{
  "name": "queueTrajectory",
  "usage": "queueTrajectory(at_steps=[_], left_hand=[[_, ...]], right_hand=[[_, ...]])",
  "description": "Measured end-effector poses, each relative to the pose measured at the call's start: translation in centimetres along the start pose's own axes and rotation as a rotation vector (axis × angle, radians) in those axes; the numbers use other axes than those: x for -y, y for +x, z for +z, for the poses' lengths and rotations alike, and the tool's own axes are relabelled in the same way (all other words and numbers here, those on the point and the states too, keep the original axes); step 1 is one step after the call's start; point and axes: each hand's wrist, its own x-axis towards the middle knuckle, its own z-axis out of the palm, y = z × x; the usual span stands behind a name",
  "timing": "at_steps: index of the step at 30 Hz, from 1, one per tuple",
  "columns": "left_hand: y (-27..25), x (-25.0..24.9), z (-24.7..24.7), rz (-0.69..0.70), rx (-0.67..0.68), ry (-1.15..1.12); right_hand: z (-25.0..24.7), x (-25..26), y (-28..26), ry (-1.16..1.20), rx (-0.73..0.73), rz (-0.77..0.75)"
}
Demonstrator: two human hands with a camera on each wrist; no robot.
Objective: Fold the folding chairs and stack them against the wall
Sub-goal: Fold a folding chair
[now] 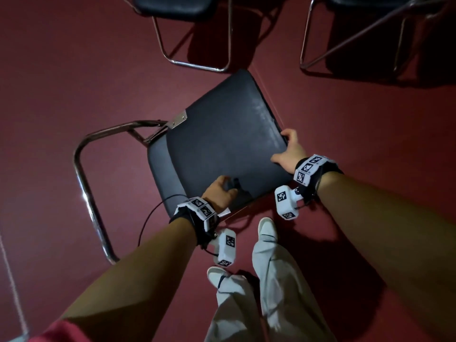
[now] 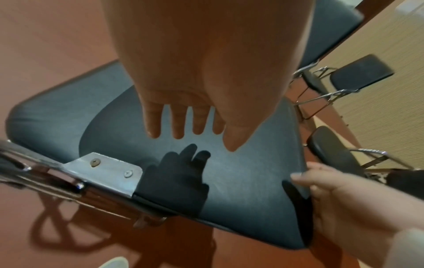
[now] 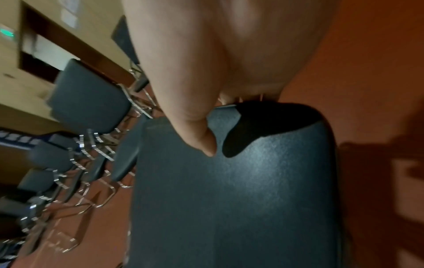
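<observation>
A folding chair (image 1: 222, 134) with a chrome tube frame (image 1: 84, 183) stands on the red floor in front of me. Its dark padded panel (image 2: 241, 181), with a metal bracket (image 2: 103, 170) at one corner, lies over a greyer cushion (image 1: 160, 169). My right hand (image 1: 286, 146) grips the panel's right edge, thumb (image 3: 201, 141) on top and fingers curled over the rim. My left hand (image 1: 222, 186) hovers just above the panel near its front edge. Its fingers (image 2: 176, 125) are straight and spread, and they cast a shadow on the panel.
Two more unfolded chairs stand ahead, one at top centre (image 1: 177, 6) and one at top right (image 1: 370, 33). A row of chairs (image 3: 89, 98) lines a beige wall (image 3: 27, 87). My feet in white shoes (image 1: 266, 228) are just behind the chair.
</observation>
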Motion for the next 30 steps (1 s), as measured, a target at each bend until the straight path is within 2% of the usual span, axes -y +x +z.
queueTrajectory(at_steps=[6,15,21,25,30], left_hand=[[3.1,0.3,3.1,-0.051,0.083,0.034],[4.8,1.7,5.3,-0.079,0.126,0.083],[3.3,3.5,4.4,-0.093,0.071,0.053],[0.8,4.4,2.7,-0.098,-0.026,0.062],[-4.5,7.7,0.8,-0.006,-0.145,0.198]], right_hand=[[0.7,-6.3,3.0,0.072,0.009,0.117],[2.8,-8.7,4.5,0.047,-0.025,0.161],[3.6,-8.4,1.4,-0.058,-0.039,0.158],[4.4,-6.9,-2.0,0.022,0.012,0.168],[8.4,-4.3,-7.6,0.106,0.032,0.132]])
